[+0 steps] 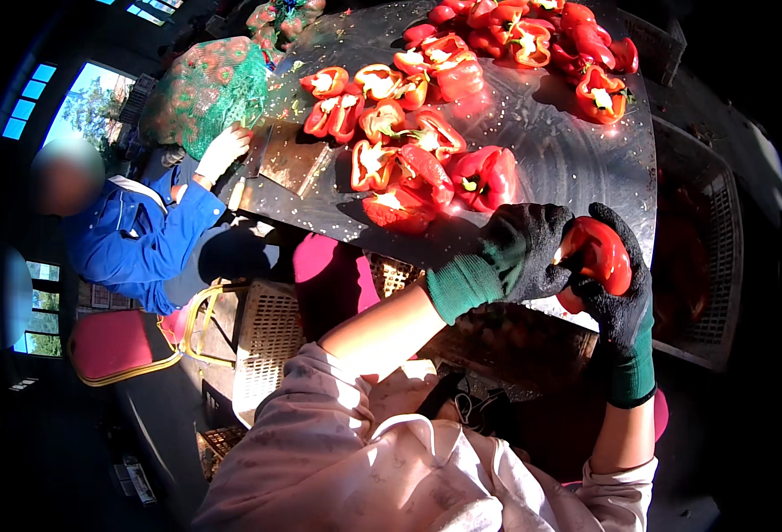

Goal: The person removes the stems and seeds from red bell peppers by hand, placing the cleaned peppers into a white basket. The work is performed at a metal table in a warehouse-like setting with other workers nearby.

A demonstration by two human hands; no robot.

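Observation:
A red bell pepper [606, 257] is held over the table's near right edge. My right hand [626, 306], in a black glove with a green cuff, wraps round it from the right and below. My left hand [526, 253], gloved the same way, is closed against the pepper's left side. A small pale edge shows beside the left fingers; I cannot tell what it is. Close to my left hand a red pepper [484, 179] lies on the metal table [577, 173]. Several halved peppers [375, 167], with pale cores and seeds showing, lie farther left.
More red peppers [577, 40] are heaped at the far side. A co-worker in a blue jacket [134, 248] sits at the left, a white-gloved hand [224, 152] beside a green net sack [209, 93]. Plastic crates [719, 257] [267, 337] and a red chair [121, 344] stand around the table.

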